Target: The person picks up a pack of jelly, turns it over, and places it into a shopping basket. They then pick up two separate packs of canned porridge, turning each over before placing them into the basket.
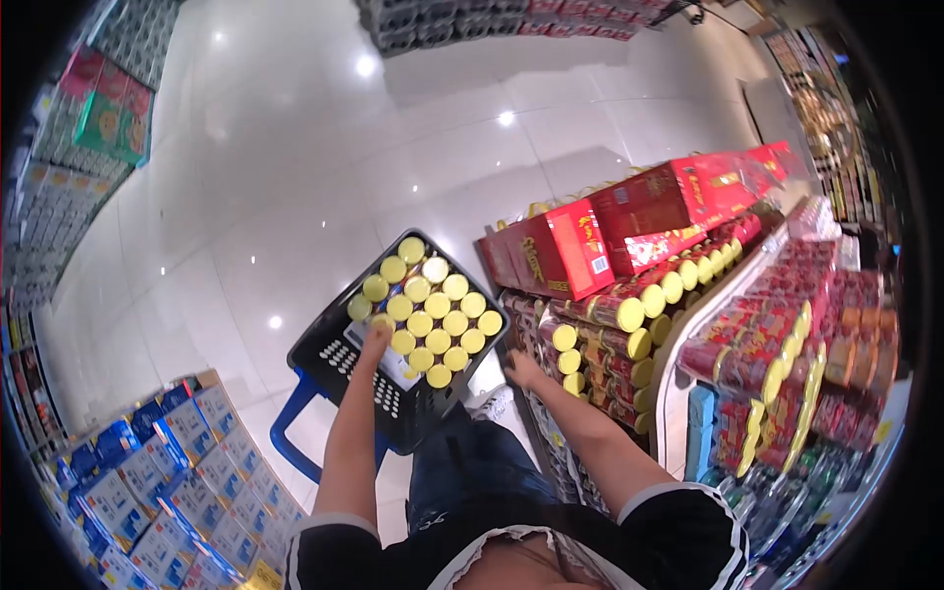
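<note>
A black shopping basket (339, 346) with a blue handle (282, 425) stands in front of me, filled with rows of yellow-lidded cans (455, 323). My left hand (377, 339) is over the basket's near left part, its fingers closed around one yellow-lidded can (383, 322). To the right of the basket, my right hand (524, 368) is beside the low stack of red cans with yellow lids (564, 338). Its thumb and fingers look apart, with nothing visible between them. The stack's edge partly hides what its fingertips touch.
Red gift boxes (551, 254) sit atop the display on the right, beside a curved shelf edge (678, 364) with more red cans (752, 344). Blue-and-white cartons (211, 442) are piled at lower left. Pale tiled floor (295, 197) stretches ahead, with stacked drinks (452, 22) beyond.
</note>
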Tool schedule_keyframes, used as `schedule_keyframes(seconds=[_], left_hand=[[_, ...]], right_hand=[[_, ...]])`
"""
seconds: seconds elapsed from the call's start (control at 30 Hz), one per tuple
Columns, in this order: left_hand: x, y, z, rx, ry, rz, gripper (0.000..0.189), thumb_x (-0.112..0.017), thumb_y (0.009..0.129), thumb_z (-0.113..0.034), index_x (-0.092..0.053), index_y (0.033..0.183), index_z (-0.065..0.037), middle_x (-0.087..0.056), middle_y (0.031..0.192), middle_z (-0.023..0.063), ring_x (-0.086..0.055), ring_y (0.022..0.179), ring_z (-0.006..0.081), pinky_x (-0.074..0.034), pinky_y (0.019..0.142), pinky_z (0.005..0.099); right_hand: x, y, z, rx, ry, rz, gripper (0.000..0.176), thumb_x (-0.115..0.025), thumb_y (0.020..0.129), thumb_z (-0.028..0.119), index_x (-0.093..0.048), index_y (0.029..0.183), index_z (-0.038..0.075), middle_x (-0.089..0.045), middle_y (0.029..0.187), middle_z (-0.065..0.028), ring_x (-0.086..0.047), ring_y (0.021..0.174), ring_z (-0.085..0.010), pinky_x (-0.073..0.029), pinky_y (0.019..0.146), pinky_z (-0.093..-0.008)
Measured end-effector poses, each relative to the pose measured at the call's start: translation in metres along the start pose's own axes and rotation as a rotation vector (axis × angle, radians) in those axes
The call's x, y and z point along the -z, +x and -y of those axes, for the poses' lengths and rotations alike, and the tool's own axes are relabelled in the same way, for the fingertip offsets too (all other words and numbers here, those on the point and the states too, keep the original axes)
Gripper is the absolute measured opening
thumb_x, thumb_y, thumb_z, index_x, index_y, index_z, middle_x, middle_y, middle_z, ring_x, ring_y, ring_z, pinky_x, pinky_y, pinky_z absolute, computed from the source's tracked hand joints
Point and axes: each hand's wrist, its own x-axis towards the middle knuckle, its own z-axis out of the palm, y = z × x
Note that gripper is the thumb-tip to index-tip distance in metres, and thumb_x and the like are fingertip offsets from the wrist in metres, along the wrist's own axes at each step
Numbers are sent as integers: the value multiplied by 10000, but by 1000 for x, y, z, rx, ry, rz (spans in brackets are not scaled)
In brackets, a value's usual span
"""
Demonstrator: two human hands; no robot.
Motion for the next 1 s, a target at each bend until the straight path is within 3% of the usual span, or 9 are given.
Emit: schedule_keyframes(seconds=[0.13, 0.17, 0.23, 0.33, 0.4, 0.6, 0.77, 0.9, 1.0], left_hand=[[-46, -53, -50, 31, -286, 129, 175, -560, 821, -204, -580, 905, -51, -563, 767, -3, -512, 707, 75, -414, 611, 218], [-57, -64, -56, 82, -29, 140, 372, -482, 845, -439, -552, 986, -102, -587, 806, -13, -516, 616, 77, -360, 491, 180], [-60, -36, 9, -310, 250, 384, 365, -467, 857, -413, -533, 1026, -96, -583, 818, -11, -530, 714, 65, -381, 551, 210], [-116, -111, -77, 95, 111, 333, 377, -448, 876, -331, -465, 1156, -81, -583, 855, -4, -534, 767, 59, -397, 627, 242], [-150, -152, -111, 104, 17, 302, 374, -485, 865, -166, -425, 1195, 0, -598, 801, 67, -531, 625, 79, -394, 513, 196], [-228, -207, -127, -69, 144, 624, 440, -462, 892, -238, -362, 1273, -44, -593, 1034, 80, -566, 942, 138, -425, 788, 280], [-278, -282, -181, -166, 298, 874, 425, -441, 906, -278, -369, 1276, -82, -581, 1087, 48, -546, 1001, 137, -398, 830, 294], [-295, -319, -209, -188, 432, 1073, 419, -430, 914, -301, -373, 1274, -93, -557, 1125, 47, -523, 1041, 150, -383, 855, 288], [-296, -337, -227, -77, 419, 1184, 425, -424, 918, -323, -372, 1278, -102, -526, 1172, 54, -502, 1064, 153, -371, 875, 278]], right_hand=[[-16, -62, -20, -58, 79, 24, 344, -611, 701, 258, -548, 936, 15, -614, 868, -179, -595, 823, -331, -471, 741, -399], [-22, -72, -22, -43, 120, -6, 353, -615, 697, 260, -566, 951, 19, -618, 885, -181, -599, 833, -322, -474, 759, -390], [-15, -96, -14, -27, 221, -17, 377, -625, 704, 287, -573, 968, 22, -624, 872, -179, -611, 830, -295, -476, 773, -367], [4, -139, -6, 5, 352, -87, 372, -623, 732, 292, -563, 978, 21, -633, 831, -145, -619, 792, -263, -479, 736, -354], [31, -179, 5, 87, 426, -168, 342, -591, 773, 263, -543, 1004, 16, -630, 800, -125, -612, 762, -259, -472, 702, -365], [120, -327, 6, 152, 392, -234, 356, -565, 809, 226, -493, 1074, -1, -586, 981, -154, -569, 901, -275, -446, 780, -344], [206, -446, 10, 279, 654, -981, 293, -562, 815, 144, -497, 1064, 4, -589, 981, -143, -575, 927, -225, -440, 813, -318], [236, -468, -27, -179, -55, -1517, 471, -650, 701, 117, -464, 1120, 10, -489, 1131, -149, -434, 1093, -299, -359, 922, -371], [228, -449, -64, -484, -70, -1329, 764, -706, 636, 152, -318, 1285, 43, -446, 1188, -152, -395, 1140, -291, -321, 952, -438]])
